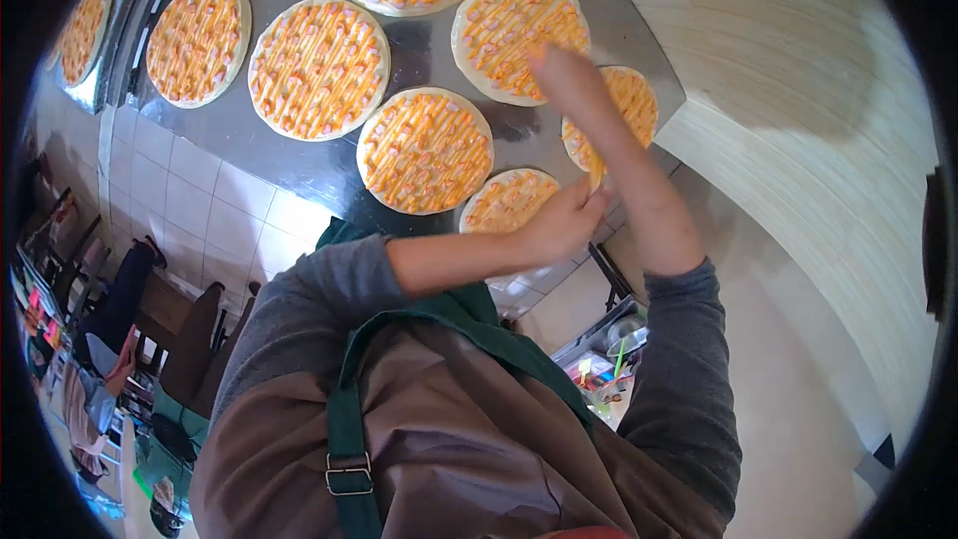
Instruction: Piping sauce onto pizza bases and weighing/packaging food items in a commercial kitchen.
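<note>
My left hand (567,224) is closed, just beyond the near edge of the steel table. A narrow orange-yellow piece (596,178) sticks up from its fingertips, its kind too small to make out. My right hand (571,82) reaches farther out, fingers curled together over the right side of a round topped pizza (514,25); whatever they pinch is hidden. Under my right wrist lies a smaller pizza (637,100), partly covered. Another small pizza (507,198) sits behind my left wrist. All carry orange shreds, pinkish cubes and pale sauce lines.
More pizzas, such as this one (319,68) and this one (426,152), lie on the dark steel table (409,48). A pale wood-grain wall (788,90) curves along the right. Chairs (190,339) stand on the tiled floor at left. A cluttered bin-like container (609,344) is below.
</note>
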The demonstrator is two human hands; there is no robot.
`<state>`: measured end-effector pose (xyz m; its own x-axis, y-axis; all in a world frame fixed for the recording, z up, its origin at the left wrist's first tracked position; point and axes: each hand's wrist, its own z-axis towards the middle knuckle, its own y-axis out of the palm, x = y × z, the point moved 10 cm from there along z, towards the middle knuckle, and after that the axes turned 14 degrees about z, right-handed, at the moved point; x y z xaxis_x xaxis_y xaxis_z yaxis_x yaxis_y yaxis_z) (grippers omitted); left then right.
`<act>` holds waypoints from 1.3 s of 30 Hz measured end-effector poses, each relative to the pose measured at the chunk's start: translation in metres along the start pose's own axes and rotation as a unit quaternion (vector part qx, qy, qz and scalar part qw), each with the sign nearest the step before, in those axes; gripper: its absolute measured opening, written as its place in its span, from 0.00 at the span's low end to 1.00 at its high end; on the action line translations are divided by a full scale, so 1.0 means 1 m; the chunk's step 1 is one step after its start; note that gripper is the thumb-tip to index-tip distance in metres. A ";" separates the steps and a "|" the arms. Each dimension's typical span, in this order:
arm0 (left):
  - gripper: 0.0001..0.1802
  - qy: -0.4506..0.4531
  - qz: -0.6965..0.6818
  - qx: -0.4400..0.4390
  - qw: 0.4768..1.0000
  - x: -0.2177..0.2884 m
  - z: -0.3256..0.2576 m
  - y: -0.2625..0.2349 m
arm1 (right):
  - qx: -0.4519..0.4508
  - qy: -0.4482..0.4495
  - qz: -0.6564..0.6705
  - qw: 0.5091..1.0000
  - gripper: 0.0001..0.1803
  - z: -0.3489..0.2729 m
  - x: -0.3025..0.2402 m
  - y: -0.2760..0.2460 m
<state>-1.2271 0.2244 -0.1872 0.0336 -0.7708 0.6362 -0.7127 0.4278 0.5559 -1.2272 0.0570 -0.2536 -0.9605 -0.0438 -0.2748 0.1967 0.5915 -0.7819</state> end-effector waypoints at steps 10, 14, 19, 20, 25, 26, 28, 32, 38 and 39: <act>0.18 0.055 0.018 0.088 0.994 0.031 0.025 -0.033 | 0.094 0.047 0.051 0.993 0.17 0.035 0.025 -0.047; 0.16 0.042 0.050 0.049 0.997 0.028 -0.007 -0.028 | 0.054 0.016 0.068 0.996 0.18 0.019 0.003 -0.012; 0.17 0.030 0.003 0.026 0.999 0.012 -0.029 -0.021 | -0.006 0.030 0.059 0.998 0.17 0.011 -0.027 0.003; 0.17 0.042 -0.012 0.041 0.998 0.022 -0.019 -0.026 | 0.017 0.052 0.060 0.997 0.17 0.019 -0.015 -0.004; 0.18 0.070 0.059 0.105 0.990 0.047 0.015 -0.050 | 0.078 0.067 0.047 0.994 0.16 0.046 -0.004 -0.053; 0.18 0.067 0.050 0.101 0.991 0.048 0.010 -0.049 | 0.078 0.074 0.047 0.993 0.16 0.044 -0.007 -0.055; 0.19 0.065 0.042 0.096 0.992 0.043 -0.009 -0.047 | 0.060 0.041 0.062 0.995 0.17 0.035 -0.014 -0.024; 0.18 0.031 -0.024 0.048 0.998 0.028 -0.033 -0.039 | -0.015 0.009 0.053 0.998 0.15 0.020 -0.058 0.001; 0.18 0.082 0.018 0.112 0.990 0.045 0.019 -0.057 | 0.094 0.045 0.040 0.994 0.15 0.064 -0.017 -0.054; 0.19 0.091 0.006 0.128 0.988 0.046 0.020 -0.062 | 0.094 0.044 0.039 0.994 0.15 0.063 -0.019 -0.052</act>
<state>-1.1959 0.1529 -0.2031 0.1322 -0.6589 0.7405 -0.8666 0.2858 0.4090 -1.2066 -0.0237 -0.2432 -0.9524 0.0717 -0.2961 0.2975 0.4291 -0.8529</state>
